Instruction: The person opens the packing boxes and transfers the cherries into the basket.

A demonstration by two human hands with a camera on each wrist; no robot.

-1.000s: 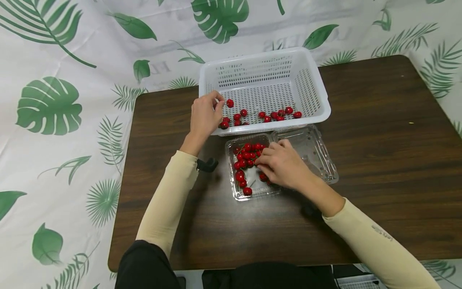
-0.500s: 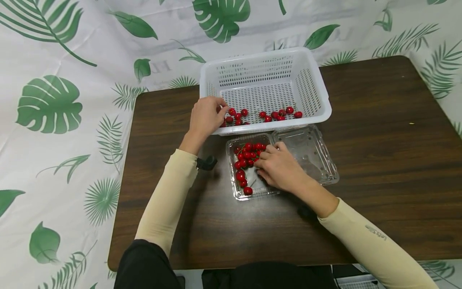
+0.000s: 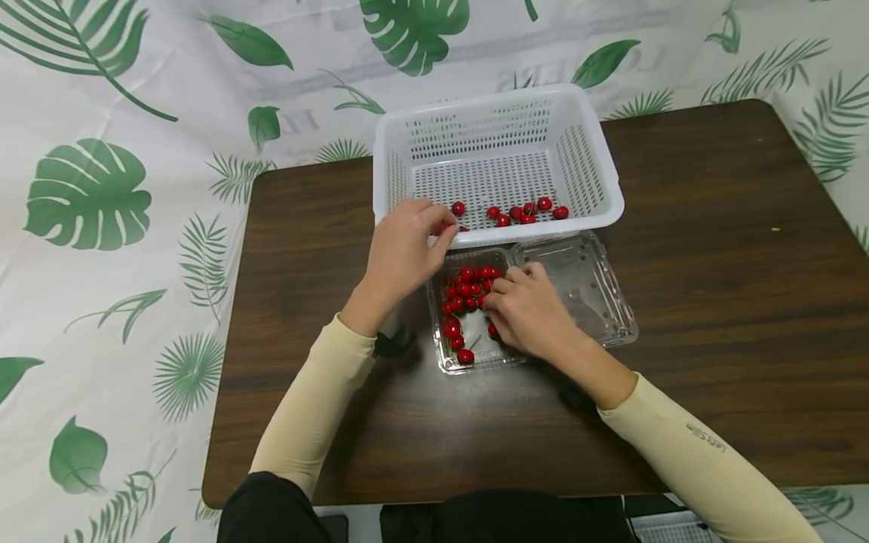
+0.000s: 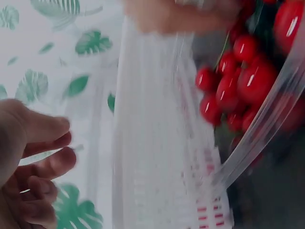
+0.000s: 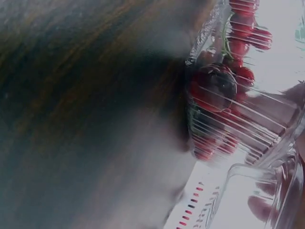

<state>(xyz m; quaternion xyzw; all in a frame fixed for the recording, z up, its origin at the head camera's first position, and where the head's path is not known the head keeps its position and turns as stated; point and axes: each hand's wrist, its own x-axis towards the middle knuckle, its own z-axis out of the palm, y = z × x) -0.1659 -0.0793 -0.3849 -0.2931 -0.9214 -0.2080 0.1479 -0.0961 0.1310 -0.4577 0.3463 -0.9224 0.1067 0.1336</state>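
"Left hand point(image 3: 405, 245): thumb and fingers standing apart in the left wrist view, nothing showing between them, hovering over the near-left corner of the basket point(image 3: 543, 233). Contact below: cannot tell."

"Item lying nearest?"

"Loose cherries point(image 3: 459, 208), red, resting on the basket floor. Some are hiding behind the fingertips; one is sitting just past them, on the far side. Round pieces, presenting no long axis worth matching."

"Governing relation, then?"

"Cherries lying ahead and slightly right of the left grip, which is the nearer hand. Basket's long axis is running left to right; a second row point(image 3: 523, 214) is lying farther right, along the near wall."

"Right hand point(image 3: 526, 308)?"

"Reaching into the clear box point(image 3: 477, 329) from its right side, bent fingers meeting the heap point(image 3: 465, 289); tips hiding, so whether they are clamping anything, cannot tell."

"Outlying stock?"

"Clear lid point(image 3: 584, 286), lying folded back rightward; brown table point(image 3: 713, 302), carrying everything; leaf-print sheet point(image 3: 88, 192), hanging behind."
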